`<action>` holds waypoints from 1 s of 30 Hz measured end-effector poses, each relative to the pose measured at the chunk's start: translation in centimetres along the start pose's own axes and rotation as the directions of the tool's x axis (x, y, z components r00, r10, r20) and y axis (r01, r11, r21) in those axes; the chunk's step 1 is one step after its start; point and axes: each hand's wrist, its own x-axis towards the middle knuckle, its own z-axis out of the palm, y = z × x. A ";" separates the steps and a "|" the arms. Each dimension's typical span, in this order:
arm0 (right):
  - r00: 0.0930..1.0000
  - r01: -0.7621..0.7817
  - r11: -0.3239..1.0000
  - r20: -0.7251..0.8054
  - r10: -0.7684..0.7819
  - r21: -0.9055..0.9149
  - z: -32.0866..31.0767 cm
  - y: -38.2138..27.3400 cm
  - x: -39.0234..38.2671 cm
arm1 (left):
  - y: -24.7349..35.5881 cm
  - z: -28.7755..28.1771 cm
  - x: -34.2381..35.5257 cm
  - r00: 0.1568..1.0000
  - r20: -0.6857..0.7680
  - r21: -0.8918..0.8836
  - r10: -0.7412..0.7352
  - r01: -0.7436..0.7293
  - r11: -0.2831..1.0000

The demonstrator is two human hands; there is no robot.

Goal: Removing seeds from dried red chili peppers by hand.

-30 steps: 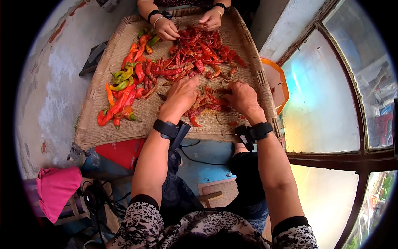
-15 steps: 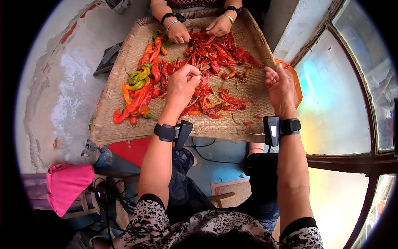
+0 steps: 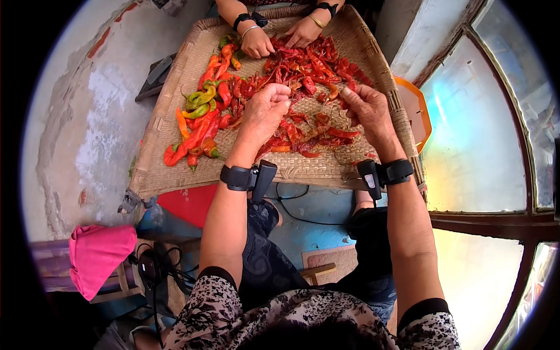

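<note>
A woven square tray [image 3: 166, 111] holds fresh green peppers [image 3: 198, 102], glossy red peppers [image 3: 189, 143] and a heap of wrinkled dried red chillies [image 3: 318, 67]. My left hand [image 3: 265, 114] is over the middle, thumb and forefinger pinched on something I cannot make out. Toward the tray's right side my right hand [image 3: 367, 111] has its fingers curled in over the chillies; what they hold is unclear. Loose dried chillies [image 3: 309, 137] lie between and below my hands. Across from me another person's two hands [image 3: 256, 44] finger the far part of the heap.
An orange-rimmed container [image 3: 426, 128] is just right of the tray, beside frosted window panes [image 3: 466, 128]. A peeling wall [image 3: 81, 128] is on the left. Below are a pink cloth [image 3: 99, 256], black cables [image 3: 166, 268] and a red object [image 3: 181, 207] under the tray.
My left hand rose from the near pile toward the middle. My right hand swung out to the right edge, palm turned up, and has come back in over the chillies with fingers curled.
</note>
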 end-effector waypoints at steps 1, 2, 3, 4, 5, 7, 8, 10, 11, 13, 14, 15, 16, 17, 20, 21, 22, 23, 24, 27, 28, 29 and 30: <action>0.998 -0.021 0.997 -0.055 0.025 0.077 -1.1 0.2 0.3 | -0.1 -0.3 -0.3 0.998 0.070 0.136 -0.001 -0.008 0.991; 0.993 -0.037 0.987 -0.107 0.054 0.156 -2.0 0.3 0.5 | -0.2 -0.6 -0.5 0.990 0.138 0.271 -0.012 -0.026 0.962; 0.984 -0.025 0.964 -0.162 0.070 0.263 -2.8 0.4 0.6 | -0.1 -0.5 -1.0 0.983 0.185 0.333 0.010 -0.072 0.940; 0.971 -0.005 0.932 -0.222 0.091 0.361 -3.8 0.3 0.7 | -0.4 -0.3 -1.3 0.982 0.188 0.328 0.012 -0.074 0.942; 0.967 0.060 0.874 -0.244 0.069 0.483 -5.0 0.6 0.9 | -0.8 -0.2 -1.7 0.960 0.265 0.396 0.092 -0.196 0.897; 0.904 0.221 0.664 -0.405 0.135 0.715 -5.4 0.4 1.2 | -1.2 -0.2 -2.1 0.916 0.379 0.393 0.129 -0.285 0.874; 0.851 0.301 0.598 -0.492 0.182 0.743 -4.6 -0.2 0.8 | -1.1 -0.3 -2.2 0.918 0.377 0.393 0.127 -0.282 0.875; 0.905 0.182 0.643 -0.383 0.187 0.744 -3.6 0.5 0.3 | -0.6 -0.1 -2.7 0.871 0.480 0.459 0.107 -0.353 0.815; 0.947 0.010 0.712 -0.236 0.219 0.702 -3.1 0.8 0.4 | -1.7 0.5 -3.2 0.882 0.431 0.428 0.190 -0.386 0.817; 0.998 0.000 0.997 -0.059 -0.005 -0.078 -1.8 1.1 0.0 | -1.8 1.1 -3.3 0.874 0.441 0.464 0.201 -0.415 0.783; 0.986 0.168 0.789 0.099 -0.135 -0.590 -1.0 1.1 -0.1 | -1.6 1.2 -3.3 0.871 0.446 0.509 0.205 -0.436 0.742; 0.986 0.167 0.789 0.099 -0.135 -0.591 -0.4 1.1 -0.6 | -1.3 1.3 -3.3 0.871 0.447 0.509 0.206 -0.436 0.742; 0.982 0.189 0.603 0.160 -0.102 -0.775 0.1 1.2 -1.3 | -1.1 1.3 -3.3 0.876 0.453 0.522 0.164 -0.410 0.747; 0.976 0.216 0.374 0.211 -0.054 -0.902 0.5 1.2 -1.6 | -1.0 1.3 -3.4 0.880 0.459 0.536 0.123 -0.384 0.751; 0.965 0.151 0.343 0.213 0.151 -0.927 0.9 0.9 -1.0 | -1.0 1.1 -3.0 0.892 0.433 0.516 0.128 -0.361 0.777; 0.965 0.152 0.343 0.214 0.150 -0.927 1.0 1.1 -0.9 | -1.0 0.9 -2.8 0.893 0.432 0.516 0.128 -0.362 0.777; 0.970 0.152 0.310 0.201 0.134 -0.939 0.9 1.6 -0.9 | -0.9 0.7 -2.6 0.913 0.391 0.445 0.117 -0.299 0.844; 0.975 0.151 0.277 0.190 0.117 -0.949 0.9 2.0 -0.8 | -0.6 0.6 -2.4 0.931 0.351 0.366 0.100 -0.235 0.900; 0.975 0.151 0.274 0.188 0.115 -0.950 0.7 2.3 -0.9 | -0.3 0.5 -2.3 0.931 0.351 0.364 0.103 -0.237 0.901; 0.973 0.219 0.349 0.232 -0.005 -0.911 0.4 2.5 -1.4 | 0.4 0.1 -2.2 0.980 0.171 0.336 0.102 -0.155 0.929; 0.971 0.216 0.363 0.237 0.014 -0.907 0.3 2.1 -1.4 | 0.3 0.1 -2.1 0.980 0.167 0.337 0.106 -0.157 0.928; 0.970 0.213 0.376 0.243 0.033 -0.902 0.3 1.9 -1.4 | 0.2 0.1 -2.0 0.984 0.155 0.331 0.090 -0.138 0.933; 0.969 0.216 0.374 0.244 0.029 -0.902 0.4 1.7 -1.3 | 0.2 0.0 -2.0 0.987 0.144 0.325 0.075 -0.118 0.938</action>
